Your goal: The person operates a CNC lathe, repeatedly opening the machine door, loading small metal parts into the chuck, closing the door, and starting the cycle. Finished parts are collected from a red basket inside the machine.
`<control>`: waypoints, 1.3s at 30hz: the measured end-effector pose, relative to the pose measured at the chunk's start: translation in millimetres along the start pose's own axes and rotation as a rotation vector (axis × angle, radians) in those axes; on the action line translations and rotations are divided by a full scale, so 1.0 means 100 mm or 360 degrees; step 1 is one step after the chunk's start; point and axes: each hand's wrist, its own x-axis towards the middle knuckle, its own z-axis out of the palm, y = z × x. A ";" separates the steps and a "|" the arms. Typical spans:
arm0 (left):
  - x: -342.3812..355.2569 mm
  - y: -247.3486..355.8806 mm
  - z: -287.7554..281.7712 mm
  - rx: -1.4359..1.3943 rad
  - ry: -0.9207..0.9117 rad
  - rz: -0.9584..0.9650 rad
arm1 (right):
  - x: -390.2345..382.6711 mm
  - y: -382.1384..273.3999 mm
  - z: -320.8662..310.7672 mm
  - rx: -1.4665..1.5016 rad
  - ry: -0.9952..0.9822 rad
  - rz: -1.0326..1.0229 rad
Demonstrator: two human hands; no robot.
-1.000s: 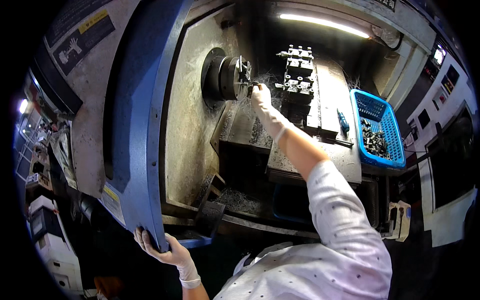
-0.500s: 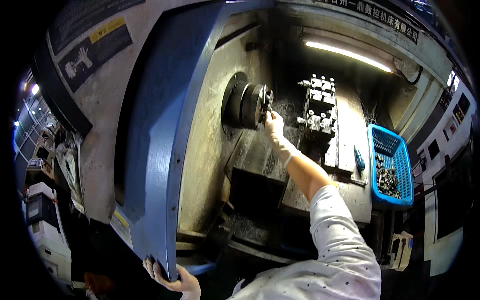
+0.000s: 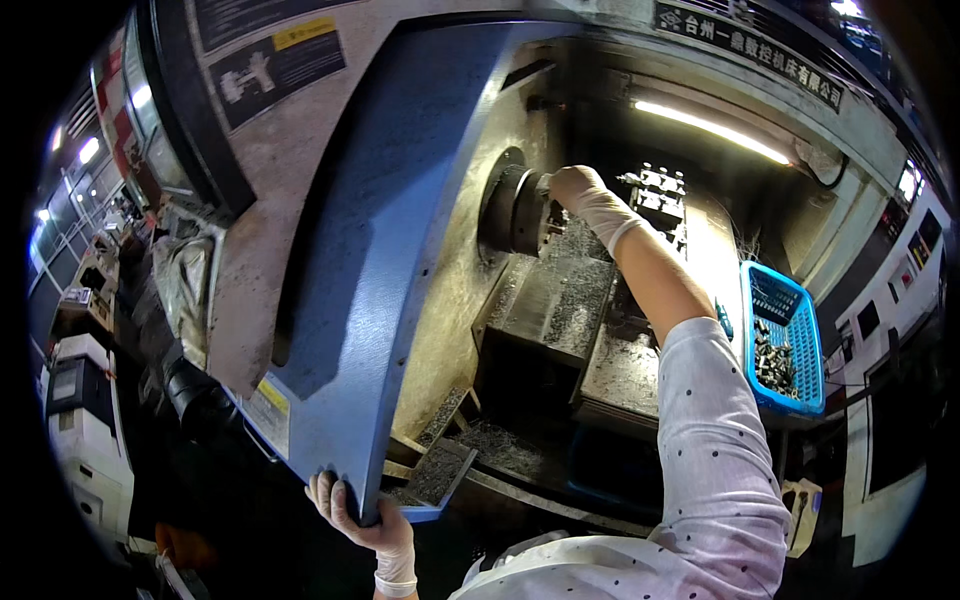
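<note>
Presently I grip blue metal door (image 3: 372, 290) by lower edge with white-gloved left hand (image 3: 380, 535); white-gloved right hand (image 3: 582, 190) curled, can't tell around what, dark cylindrical metal chuck (image 3: 522, 215) at its fingertips.

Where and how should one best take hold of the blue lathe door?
On the blue lathe door, probably the lower end of its free edge, coming from the near side: that narrow edge lets the left hand wrap around it.

The gloved right grip (image 3: 577, 187) curls, arm (image 3: 668, 285) outstretched; the left grip (image 3: 362, 520) clasps low.
</note>
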 end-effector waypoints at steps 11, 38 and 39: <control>0.10 -0.01 -0.17 -0.0150 -0.0327 0.0097 | -0.06 -0.10 0.40 0.0934 0.0743 0.0674; 2.01 -0.64 0.19 0.0104 -0.0102 0.0077 | -2.52 1.16 1.47 0.0967 0.0724 0.1501; 1.99 -0.59 0.22 0.0123 -0.0094 0.0058 | -2.46 1.40 1.48 0.1047 0.1050 0.1321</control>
